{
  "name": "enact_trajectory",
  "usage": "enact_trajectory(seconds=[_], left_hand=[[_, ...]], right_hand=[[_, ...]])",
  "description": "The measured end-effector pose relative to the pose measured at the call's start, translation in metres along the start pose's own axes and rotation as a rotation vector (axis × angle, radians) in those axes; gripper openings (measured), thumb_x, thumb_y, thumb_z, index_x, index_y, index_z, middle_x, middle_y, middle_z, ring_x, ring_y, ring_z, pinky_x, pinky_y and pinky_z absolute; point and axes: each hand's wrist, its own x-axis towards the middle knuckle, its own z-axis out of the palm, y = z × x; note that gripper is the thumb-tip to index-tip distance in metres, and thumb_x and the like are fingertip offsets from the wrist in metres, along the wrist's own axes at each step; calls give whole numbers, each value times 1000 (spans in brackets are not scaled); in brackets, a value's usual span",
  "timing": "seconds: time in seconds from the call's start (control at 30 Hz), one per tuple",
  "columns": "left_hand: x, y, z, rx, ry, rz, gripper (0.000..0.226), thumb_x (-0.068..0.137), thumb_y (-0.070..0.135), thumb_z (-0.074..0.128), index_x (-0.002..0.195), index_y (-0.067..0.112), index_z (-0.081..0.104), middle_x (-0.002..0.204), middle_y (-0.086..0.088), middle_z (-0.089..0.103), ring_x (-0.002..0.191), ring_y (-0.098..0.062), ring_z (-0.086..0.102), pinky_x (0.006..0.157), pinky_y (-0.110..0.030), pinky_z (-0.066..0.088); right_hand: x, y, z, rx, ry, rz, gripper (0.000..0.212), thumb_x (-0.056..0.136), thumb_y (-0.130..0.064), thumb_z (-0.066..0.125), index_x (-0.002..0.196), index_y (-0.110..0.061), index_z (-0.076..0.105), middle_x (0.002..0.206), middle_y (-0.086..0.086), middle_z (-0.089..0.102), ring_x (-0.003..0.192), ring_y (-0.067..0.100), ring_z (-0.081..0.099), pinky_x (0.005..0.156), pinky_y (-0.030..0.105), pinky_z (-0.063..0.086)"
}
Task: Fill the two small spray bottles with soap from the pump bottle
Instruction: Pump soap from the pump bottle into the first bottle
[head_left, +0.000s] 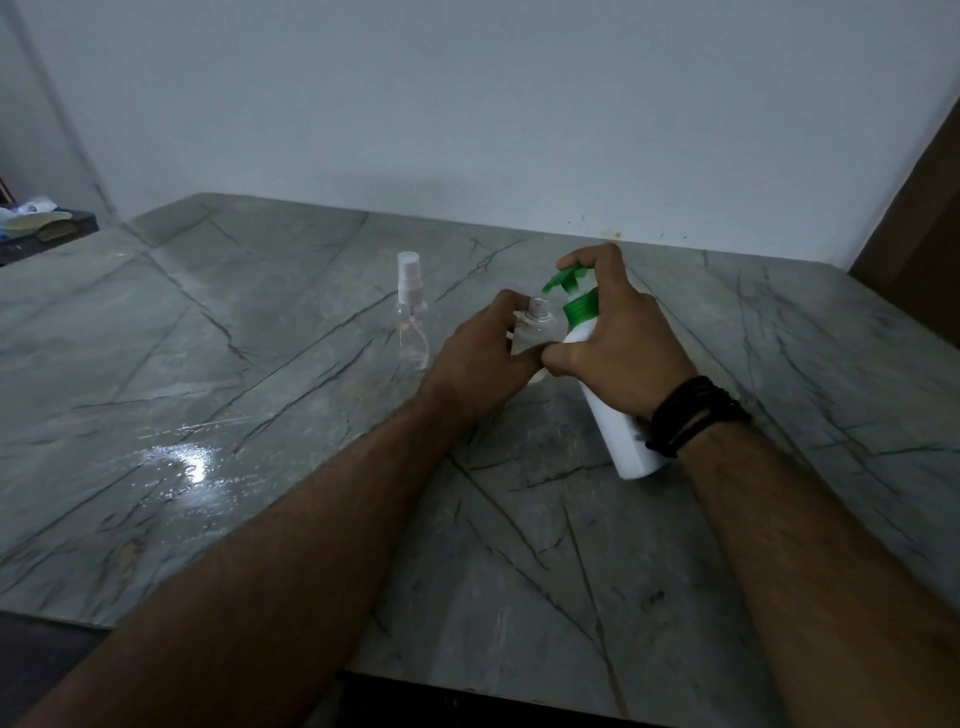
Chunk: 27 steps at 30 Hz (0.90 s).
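Note:
My right hand (618, 332) grips a white pump bottle (618, 431) with a green collar and green pump head, tilted toward the left. A finger of that hand rests on top of the pump head. The green spout hangs just over the open neck of a small clear spray bottle (535, 318), which my left hand (483, 353) holds upright on the table. Most of that small bottle is hidden behind my fingers. A second small clear spray bottle (411, 312), with its white spray cap on, stands upright to the left, apart from both hands.
The grey marble-patterned table (260, 415) runs to a pale wall behind. A wet, shiny patch (195, 465) glints on the near left. A dark crate with cloths (41, 228) sits at far left. A brown panel (919, 249) borders the right.

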Motion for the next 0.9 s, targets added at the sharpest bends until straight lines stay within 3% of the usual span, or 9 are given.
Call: enact_trajectory(seconds=[0.13, 0.37, 0.9], left_hand=[[0, 0, 0, 4, -10, -5, 45, 86, 36, 70, 123, 19, 49, 121, -3, 64, 97, -17, 64, 83, -36, 56], [0, 1, 0, -10, -5, -17, 43, 86, 35, 71, 121, 21, 50, 120, -2, 64, 95, -16, 64, 80, -31, 55], [1, 1, 1, 6, -15, -11, 46, 87, 35, 70, 124, 20, 48, 123, -3, 62, 96, -14, 61, 79, -28, 53]], right_hand=[[1, 0, -1, 13, -2, -1, 70, 62, -13, 81, 118, -24, 41, 101, -3, 63, 81, 16, 65, 74, 36, 57], [-1, -1, -1, 17, -4, -7, 76, 65, -12, 82, 127, -28, 41, 106, -2, 65, 82, 14, 66, 74, 30, 56], [0, -1, -2, 18, -5, 10, 74, 62, -11, 82, 122, -25, 41, 105, 1, 64, 83, 18, 65, 74, 35, 58]])
